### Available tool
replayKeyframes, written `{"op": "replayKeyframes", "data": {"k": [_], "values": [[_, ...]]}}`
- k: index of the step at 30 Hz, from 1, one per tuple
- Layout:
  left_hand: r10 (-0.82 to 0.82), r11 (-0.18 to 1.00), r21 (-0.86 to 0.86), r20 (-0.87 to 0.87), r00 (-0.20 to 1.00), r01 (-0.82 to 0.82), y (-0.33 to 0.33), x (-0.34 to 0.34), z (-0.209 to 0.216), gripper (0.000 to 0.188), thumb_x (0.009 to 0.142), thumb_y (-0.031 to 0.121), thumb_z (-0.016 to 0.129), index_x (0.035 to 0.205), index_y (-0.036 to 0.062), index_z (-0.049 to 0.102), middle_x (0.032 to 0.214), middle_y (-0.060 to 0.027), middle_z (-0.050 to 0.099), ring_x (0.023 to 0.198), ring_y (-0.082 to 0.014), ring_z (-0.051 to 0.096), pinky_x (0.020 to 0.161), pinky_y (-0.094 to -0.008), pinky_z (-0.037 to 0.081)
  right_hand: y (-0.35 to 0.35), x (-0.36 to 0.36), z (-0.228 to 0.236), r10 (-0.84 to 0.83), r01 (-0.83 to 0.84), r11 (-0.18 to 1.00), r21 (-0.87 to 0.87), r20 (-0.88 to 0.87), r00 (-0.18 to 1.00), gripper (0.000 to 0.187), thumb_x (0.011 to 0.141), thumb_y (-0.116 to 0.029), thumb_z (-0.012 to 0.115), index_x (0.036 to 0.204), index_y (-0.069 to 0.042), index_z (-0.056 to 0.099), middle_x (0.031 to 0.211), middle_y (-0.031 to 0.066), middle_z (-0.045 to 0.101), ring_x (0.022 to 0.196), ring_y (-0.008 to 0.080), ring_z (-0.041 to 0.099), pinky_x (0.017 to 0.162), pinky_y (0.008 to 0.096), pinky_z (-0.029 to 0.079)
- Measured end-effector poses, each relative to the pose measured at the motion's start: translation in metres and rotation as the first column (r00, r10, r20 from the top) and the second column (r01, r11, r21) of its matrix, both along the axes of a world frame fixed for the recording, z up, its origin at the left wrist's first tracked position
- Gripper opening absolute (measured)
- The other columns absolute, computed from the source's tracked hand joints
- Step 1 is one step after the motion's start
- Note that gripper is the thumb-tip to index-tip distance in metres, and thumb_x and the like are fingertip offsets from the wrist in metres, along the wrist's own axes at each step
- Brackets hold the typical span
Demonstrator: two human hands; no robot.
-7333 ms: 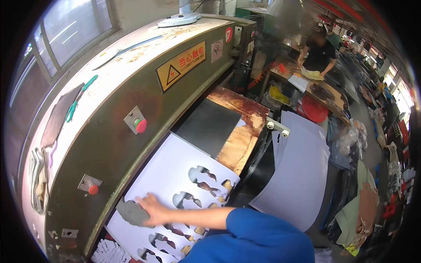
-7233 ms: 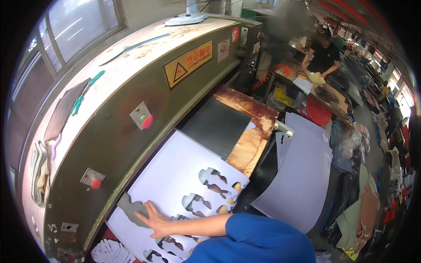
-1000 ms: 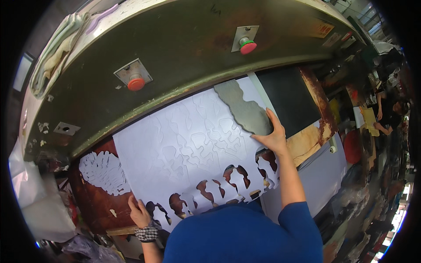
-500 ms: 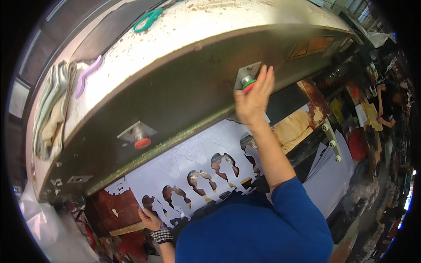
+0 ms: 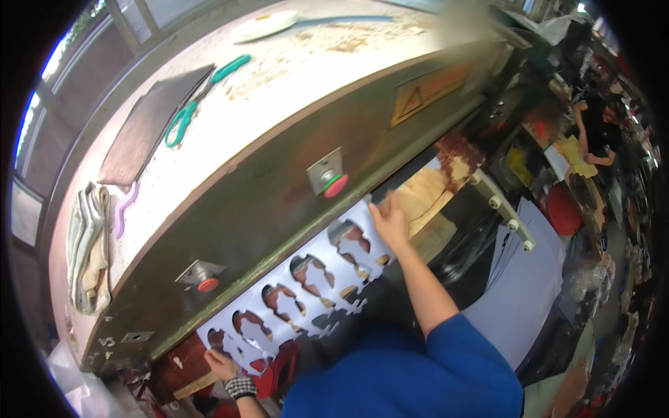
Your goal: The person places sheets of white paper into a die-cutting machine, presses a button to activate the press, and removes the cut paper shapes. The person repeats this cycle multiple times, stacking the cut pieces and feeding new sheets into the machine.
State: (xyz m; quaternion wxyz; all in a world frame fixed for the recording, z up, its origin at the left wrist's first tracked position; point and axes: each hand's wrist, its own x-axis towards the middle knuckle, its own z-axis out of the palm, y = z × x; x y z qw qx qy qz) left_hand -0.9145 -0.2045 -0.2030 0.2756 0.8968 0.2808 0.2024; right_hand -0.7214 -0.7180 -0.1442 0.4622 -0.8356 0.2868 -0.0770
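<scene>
A white sheet (image 5: 281,306) with a row of curved cut-outs and a ragged near edge spans the space between my two hands. My left hand (image 5: 221,366), with a checked band at the wrist, grips its left end between thumb and fingers. At the far right end, my right hand (image 5: 391,223) is closed on the sheet's corner. Just beyond the sheet stands the dark green front of a machine (image 5: 258,216). It carries a push button with a pink-red cap and green ring (image 5: 334,185) and a red button (image 5: 208,284).
On the machine's pale top lie green-handled scissors (image 5: 182,124), a dark flat piece (image 5: 150,132), a purple strip (image 5: 124,211) and folded cloths (image 5: 90,251). White sheets (image 5: 519,292) are stacked at right, beside a bar with rollers (image 5: 503,212). Another person (image 5: 596,129) works at far right.
My right hand has left the green-ringed button and taken hold of the sheet's right end. The sheet has come away from the machine toward me. The head view has shifted.
</scene>
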Motion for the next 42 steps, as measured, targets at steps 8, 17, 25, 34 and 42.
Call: {"op": "replayKeyframes", "data": {"k": [8, 17, 25, 34, 42], "values": [[-0.055, 0.997, 0.050, 0.004, 0.998, 0.055, 0.011, -0.002, -0.026, 0.026, 0.096, 0.016, 0.046, 0.113, -0.0027, 0.052, 0.097, -0.0185, 0.060, 0.090, -0.0282, 0.059, 0.082, -0.0367, 0.047, 0.003, -0.035, -0.048, 0.034, 0.004, 0.977, -0.214, 0.174, 0.984, 0.032, 0.082, -0.036, 0.064, 0.086, -0.005, 0.068, 0.076, 0.0219, 0.064, 0.075, 0.0396, 0.063, 0.068, 0.0451, 0.050], [-0.011, 0.997, 0.079, 0.027, 1.000, 0.009, -0.003, -0.024, -0.016, 0.030, 0.095, 0.013, 0.049, 0.120, -0.0033, 0.048, 0.108, -0.0210, 0.057, 0.099, -0.0293, 0.057, 0.086, -0.0373, 0.046, -0.034, -0.161, 0.004, 0.051, -0.020, 0.942, -0.334, 0.085, 0.995, 0.025, 0.078, -0.029, 0.067, 0.089, -0.007, 0.069, 0.079, 0.0175, 0.065, 0.078, 0.0346, 0.064, 0.068, 0.0418, 0.051], [-0.064, 0.992, -0.092, 0.211, 0.975, 0.085, -0.024, -0.067, 0.013, 0.036, 0.093, 0.011, 0.051, 0.125, -0.0038, 0.044, 0.118, -0.0231, 0.054, 0.107, -0.0302, 0.055, 0.090, -0.0379, 0.046, 0.002, -0.153, 0.027, 0.564, -0.463, 0.717, -0.522, 0.042, 0.825, 0.090, 0.066, -0.041, 0.076, 0.141, -0.017, 0.034, 0.139, 0.0341, 0.026, 0.133, 0.0515, 0.017, 0.107, 0.0512, 0.028], [-0.022, 0.881, 0.457, -0.219, 0.976, 0.122, -0.156, -0.085, 0.019, 0.050, 0.084, 0.037, 0.056, 0.129, 0.0146, 0.049, 0.135, -0.0151, 0.044, 0.128, -0.0327, 0.036, 0.101, -0.0645, 0.022, 0.000, -0.141, 0.005, 0.741, -0.599, 0.565, -0.567, 0.031, 0.670, 0.075, 0.050, -0.023, 0.074, 0.121, -0.008, 0.055, 0.115, 0.0253, 0.050, 0.110, 0.0414, 0.045, 0.089, 0.0482, 0.041], [-0.028, 0.943, 0.315, -0.251, 0.968, 0.109, -0.148, -0.078, 0.031, 0.051, 0.088, 0.036, 0.052, 0.135, 0.0187, 0.043, 0.140, -0.0134, 0.037, 0.134, -0.0311, 0.026, 0.107, -0.0624, 0.013, -0.066, -0.131, 0.042, 0.622, -0.835, 0.529, 0.153, 0.599, 0.504, 0.045, 0.083, -0.016, 0.058, 0.125, -0.001, 0.050, 0.124, 0.0181, 0.052, 0.109, 0.0301, 0.051, 0.089, 0.0394, 0.042]]}}
